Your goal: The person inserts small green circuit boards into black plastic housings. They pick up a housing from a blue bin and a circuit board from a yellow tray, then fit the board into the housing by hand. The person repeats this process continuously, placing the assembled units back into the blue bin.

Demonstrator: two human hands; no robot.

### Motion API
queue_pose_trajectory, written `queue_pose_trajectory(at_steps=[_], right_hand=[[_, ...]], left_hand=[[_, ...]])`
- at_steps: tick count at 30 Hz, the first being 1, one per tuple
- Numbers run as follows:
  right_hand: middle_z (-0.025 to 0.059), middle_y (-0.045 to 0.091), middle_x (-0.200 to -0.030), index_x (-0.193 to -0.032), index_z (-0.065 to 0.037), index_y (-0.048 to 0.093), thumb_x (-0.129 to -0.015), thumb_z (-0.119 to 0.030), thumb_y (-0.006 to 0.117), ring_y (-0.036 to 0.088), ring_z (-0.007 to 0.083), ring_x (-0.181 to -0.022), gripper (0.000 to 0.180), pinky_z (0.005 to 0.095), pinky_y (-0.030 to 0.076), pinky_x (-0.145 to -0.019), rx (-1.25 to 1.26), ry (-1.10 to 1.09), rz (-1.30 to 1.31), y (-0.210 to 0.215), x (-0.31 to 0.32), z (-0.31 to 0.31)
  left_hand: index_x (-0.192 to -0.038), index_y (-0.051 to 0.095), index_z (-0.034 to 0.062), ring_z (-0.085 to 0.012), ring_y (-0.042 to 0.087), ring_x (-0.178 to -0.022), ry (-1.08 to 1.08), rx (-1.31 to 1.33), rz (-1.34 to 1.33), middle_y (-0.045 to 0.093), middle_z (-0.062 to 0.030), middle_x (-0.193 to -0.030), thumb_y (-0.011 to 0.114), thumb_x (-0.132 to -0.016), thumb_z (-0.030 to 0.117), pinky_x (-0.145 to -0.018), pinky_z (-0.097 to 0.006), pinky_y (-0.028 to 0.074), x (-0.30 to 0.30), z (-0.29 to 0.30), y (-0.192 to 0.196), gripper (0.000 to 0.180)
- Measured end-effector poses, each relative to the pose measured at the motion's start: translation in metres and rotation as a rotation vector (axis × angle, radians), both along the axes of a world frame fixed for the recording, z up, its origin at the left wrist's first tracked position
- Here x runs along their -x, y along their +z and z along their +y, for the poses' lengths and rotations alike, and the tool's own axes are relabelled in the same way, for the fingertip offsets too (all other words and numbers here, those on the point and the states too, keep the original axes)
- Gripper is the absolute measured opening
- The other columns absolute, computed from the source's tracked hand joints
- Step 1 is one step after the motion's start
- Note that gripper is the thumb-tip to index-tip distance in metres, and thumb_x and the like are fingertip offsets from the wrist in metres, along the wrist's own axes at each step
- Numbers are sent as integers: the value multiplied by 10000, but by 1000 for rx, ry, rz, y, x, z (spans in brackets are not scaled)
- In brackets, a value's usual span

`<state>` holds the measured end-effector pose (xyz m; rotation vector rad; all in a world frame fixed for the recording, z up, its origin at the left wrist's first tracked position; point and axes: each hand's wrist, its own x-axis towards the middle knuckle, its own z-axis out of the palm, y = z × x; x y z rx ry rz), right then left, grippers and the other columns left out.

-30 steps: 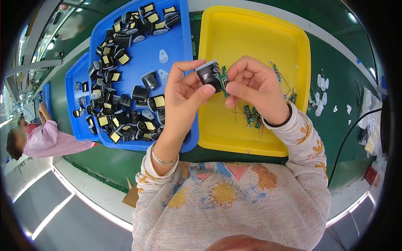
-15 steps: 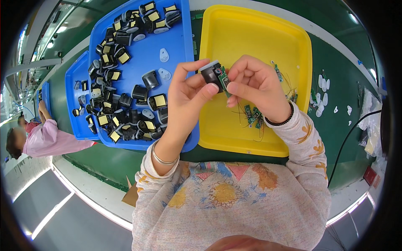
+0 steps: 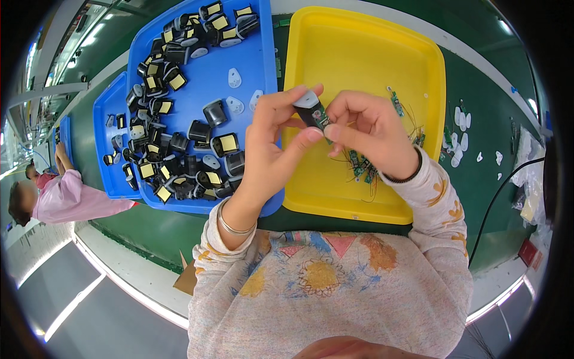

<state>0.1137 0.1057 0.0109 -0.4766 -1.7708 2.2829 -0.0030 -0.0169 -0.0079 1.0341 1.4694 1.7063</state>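
Note:
Between the fingers and thumb of my left hand (image 3: 276, 133) is a black plastic housing (image 3: 307, 112) with a grey end cap, held above the yellow tray (image 3: 359, 36). My right hand (image 3: 366, 127) pinches a small green circuit board (image 3: 321, 117) against the housing's open side. Whether the board sits fully inside cannot be seen, as fingertips cover its lower end. Thin dark wires trail below my right fingers. More green boards with wires (image 3: 362, 164) lie in the yellow tray, under and beside my right hand.
At left, a blue tray (image 3: 206, 72) holds many black housings with cream pads, plus loose grey caps (image 3: 234, 78). A smaller blue tray (image 3: 103, 143) adjoins it. White pieces (image 3: 464, 142), a black cable (image 3: 499, 200) and plastic bags (image 3: 529, 173) lie right. A co-worker in pink (image 3: 78, 197) sits far left.
The housing has turned in my left hand so its grey cap faces up more. The board has come in closer against the housing, and my right fingers have shifted slightly.

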Motion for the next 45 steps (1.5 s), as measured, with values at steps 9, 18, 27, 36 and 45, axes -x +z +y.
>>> queue_pose_trajectory(at_steps=[9, 18, 27, 36, 45], right_hand=[[107, 533, -654, -760, -23, 525, -686, -11, 608, 585, 294, -689, 112, 333, 463, -608, -982, -177, 173, 1, 2, -14], [74, 567, -675, -795, -18, 553, -729, -21, 614, 580, 151, -597, 90, 241, 465, -539, -575, -53, 109, 1, -1, -6], [38, 576, -678, -800, -21, 569, -762, -79, 601, 551, 95, -590, 76, 226, 438, -523, -470, 38, 30, 1, 10, 7], [123, 609, -688, -700, -57, 603, -684, -202, 608, 582, 290, -670, 145, 385, 452, -595, -1632, -489, -440, -40, 101, 189], [96, 552, -685, -755, -52, 577, -709, -215, 604, 540, 272, -670, 172, 351, 428, -596, -1595, -276, -99, -30, 46, 179]], left_hand=[[-1129, 358, 20, -237, 476, -1080, -78, -106, -159, 381, -194, -1269, 479, -770, -38, -847, -326, 434, -3, 3, 6, 383], [-1068, 444, 4, -215, 508, -1045, -86, -94, -243, 456, -186, -1210, 543, -751, -43, -809, -298, 443, 4, -1, 12, 336], [-1100, 473, 10, -229, 492, -1046, -48, 70, -201, 501, -167, -1152, 629, -722, 23, -803, -334, 437, 19, -4, 14, 409], [-1113, 465, 57, -293, 522, -899, 640, 1095, 1245, 576, -114, -970, 674, -678, 326, -715, -401, 433, 78, -42, -2, 552], [-991, 509, 57, -278, 588, -710, 700, 855, 983, 593, -131, -831, 639, -731, 224, -621, -356, 455, 77, -37, -2, 335]])
